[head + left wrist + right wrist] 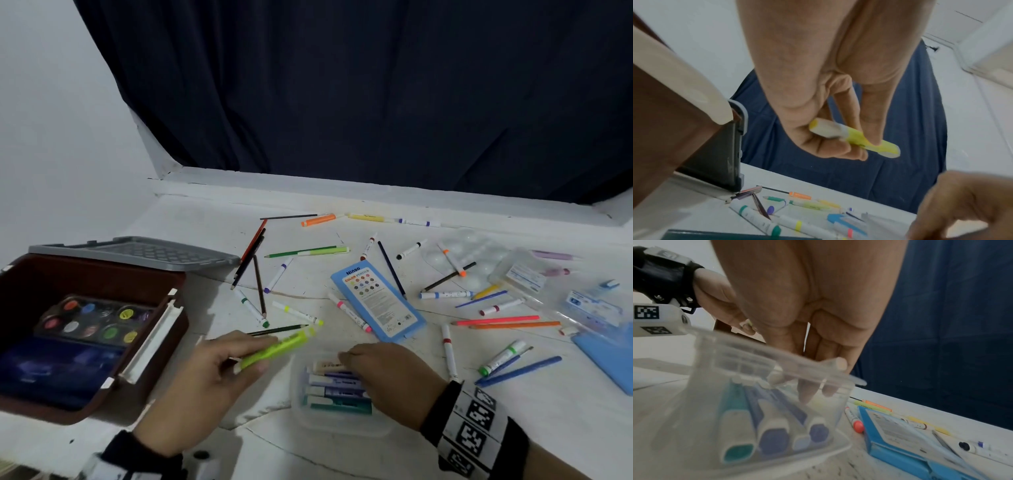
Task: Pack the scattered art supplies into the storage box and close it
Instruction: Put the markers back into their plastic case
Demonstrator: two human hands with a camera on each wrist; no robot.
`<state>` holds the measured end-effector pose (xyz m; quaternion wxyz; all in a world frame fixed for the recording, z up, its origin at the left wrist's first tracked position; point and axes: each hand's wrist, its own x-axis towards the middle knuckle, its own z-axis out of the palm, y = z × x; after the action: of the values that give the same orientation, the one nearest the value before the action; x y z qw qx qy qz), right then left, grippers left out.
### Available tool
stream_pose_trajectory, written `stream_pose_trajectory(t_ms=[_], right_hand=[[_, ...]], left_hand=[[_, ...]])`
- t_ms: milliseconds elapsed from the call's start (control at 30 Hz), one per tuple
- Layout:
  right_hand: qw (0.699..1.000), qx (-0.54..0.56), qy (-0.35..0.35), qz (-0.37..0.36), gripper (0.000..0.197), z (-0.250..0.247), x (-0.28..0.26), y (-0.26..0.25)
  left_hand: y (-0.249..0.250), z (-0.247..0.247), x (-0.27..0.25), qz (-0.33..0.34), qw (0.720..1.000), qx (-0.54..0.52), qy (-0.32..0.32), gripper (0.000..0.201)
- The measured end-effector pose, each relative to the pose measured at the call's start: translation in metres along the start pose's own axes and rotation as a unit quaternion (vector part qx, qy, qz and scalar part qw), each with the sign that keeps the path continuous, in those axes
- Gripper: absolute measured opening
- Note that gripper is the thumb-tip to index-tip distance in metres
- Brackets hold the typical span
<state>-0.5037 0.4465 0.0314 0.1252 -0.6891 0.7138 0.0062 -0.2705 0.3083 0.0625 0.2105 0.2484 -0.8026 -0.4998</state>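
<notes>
here the left hand [209, 373] pinches a light, stiff, slick yellow marker [274, 349] mid-barrel, just right of the open box [150, 342]; right hand [387, 373] fingers rest straight inside the clear tub [748, 353] beside it.

Home room: curtain [342, 85], white table [212, 212]

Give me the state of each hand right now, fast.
Left hand: holding a yellow-green highlighter.
Right hand: fingers reach into the clear marker case; grip on anything cannot be told.
</notes>
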Motion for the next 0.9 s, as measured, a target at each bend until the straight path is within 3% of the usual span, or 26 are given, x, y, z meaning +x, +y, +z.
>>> stream_pose_trajectory(t_ms=[100,233,400,533,633,800,900], right_hand=[[1.000,-0.008,-0.003,0.006,0.037,0.008,0.002,0.003],[1.000,0.002,0.016,-0.001,0.039,0.023,0.006,0.006],[0.997,0.043,0.062,0.005,0.037,0.018,0.000,0.003],[0.982,0.078,0.173,0.008,0.026,0.010,-0.017,0.010],[0.970,0.082,0.221,0.060,0.021,0.010,-0.030,0.017],[0.977,0.122,0.117,0.132,0.028,0.016,-0.039,0.021],[0.975,0.144,0.105,0.135,0.028,0.022,-0.039,0.021]], left_hand=[[-0.009,0.007,0.001,0.022,0.997,0.064,-0.028,0.025],[-0.020,0.020,0.012,0.111,0.976,0.171,-0.075,0.021],[-0.025,0.041,0.030,0.132,0.953,0.247,-0.118,0.027],[-0.022,0.055,0.041,0.159,0.928,0.312,-0.123,0.033],[-0.018,0.066,0.046,0.180,0.903,0.373,-0.117,0.031],[-0.007,0.087,0.056,0.146,0.878,0.428,-0.157,0.029],[-0.004,0.093,0.059,0.134,0.875,0.434,-0.166,0.025]])
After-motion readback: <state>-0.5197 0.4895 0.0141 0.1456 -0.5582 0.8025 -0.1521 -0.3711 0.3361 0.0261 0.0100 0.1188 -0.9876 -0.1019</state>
